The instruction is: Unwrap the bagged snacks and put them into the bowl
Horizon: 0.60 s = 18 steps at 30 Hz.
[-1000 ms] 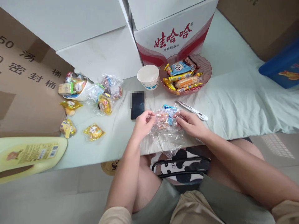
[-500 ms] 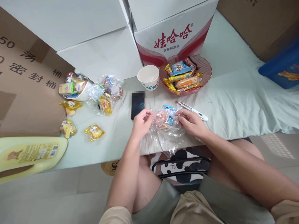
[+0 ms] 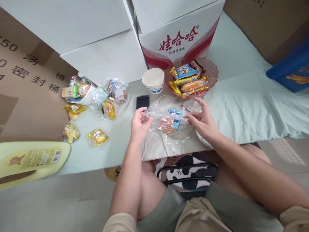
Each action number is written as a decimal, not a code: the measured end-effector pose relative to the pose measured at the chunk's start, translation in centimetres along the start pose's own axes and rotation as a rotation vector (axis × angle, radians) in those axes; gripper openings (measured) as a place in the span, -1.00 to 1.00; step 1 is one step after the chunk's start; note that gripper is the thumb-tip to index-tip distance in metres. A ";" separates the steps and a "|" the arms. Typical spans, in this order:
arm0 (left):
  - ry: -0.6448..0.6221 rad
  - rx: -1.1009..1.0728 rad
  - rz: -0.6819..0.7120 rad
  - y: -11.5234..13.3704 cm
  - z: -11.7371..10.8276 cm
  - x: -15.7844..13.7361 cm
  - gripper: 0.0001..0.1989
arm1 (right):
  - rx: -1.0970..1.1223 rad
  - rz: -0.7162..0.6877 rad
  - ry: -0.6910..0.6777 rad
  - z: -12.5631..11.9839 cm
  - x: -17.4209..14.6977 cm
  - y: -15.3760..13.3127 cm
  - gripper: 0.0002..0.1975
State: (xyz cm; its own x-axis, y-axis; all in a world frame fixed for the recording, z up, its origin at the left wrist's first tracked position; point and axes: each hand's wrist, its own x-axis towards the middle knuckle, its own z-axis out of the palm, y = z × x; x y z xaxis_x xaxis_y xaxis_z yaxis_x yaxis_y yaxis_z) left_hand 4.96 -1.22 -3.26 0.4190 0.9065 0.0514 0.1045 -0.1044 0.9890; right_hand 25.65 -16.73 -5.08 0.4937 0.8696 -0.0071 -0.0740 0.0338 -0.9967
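Between my hands a clear plastic bag lies on the cloth, its edge stretched sideways. Inside or under the film are a blue packet and an orange-pink packet. My left hand pinches the bag's left edge. My right hand grips the right edge between thumb and finger, with the index finger raised. Just behind my left hand is a dark phone, partly covered. Beyond the bag stands a white paper cup, beside a pink glass bowl of wrapped snacks.
On the left, a tipped white cup holds wrapped snacks, with bagged snacks and a yellow packet nearby. A yellow bottle lies front left. Cardboard and white boxes stand behind; a blue container is at right.
My hands have drawn the bag's edge wider and straighter; my left moved slightly left, and my right index finger lifted. The white pen-like cutter by my right hand is now mostly hidden.
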 end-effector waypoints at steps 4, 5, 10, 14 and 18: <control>-0.119 0.064 -0.034 0.2 -0.2 -0.2 -0.42 | -0.008 0.010 0.030 -0.6 0.3 0.1 -0.20; -0.099 0.061 -0.066 0.2 -0.2 -0.2 -0.52 | -0.005 0.013 0.004 -0.7 0.4 0.3 -0.12; 0.156 -0.008 -0.154 0.5 0.1 0.1 -0.77 | -0.025 0.062 -0.081 -1.0 0.7 0.7 0.00; 0.280 -0.038 -0.283 0.7 -0.2 0.6 -0.83 | -0.088 0.087 0.004 -1.5 0.9 0.3 -0.11; 0.327 -0.055 -0.278 0.8 -0.7 1.0 -0.82 | -0.186 0.110 -0.027 -1.9 0.9 0.0 -0.08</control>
State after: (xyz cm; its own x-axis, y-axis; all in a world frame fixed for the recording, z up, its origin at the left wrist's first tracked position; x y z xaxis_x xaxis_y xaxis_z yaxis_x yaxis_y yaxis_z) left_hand 4.79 -0.13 -2.36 0.0731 0.9799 -0.1854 0.1216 0.1757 0.9769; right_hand 27.76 -16.93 -5.27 0.4681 0.8759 -0.1174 0.0364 -0.1518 -0.9877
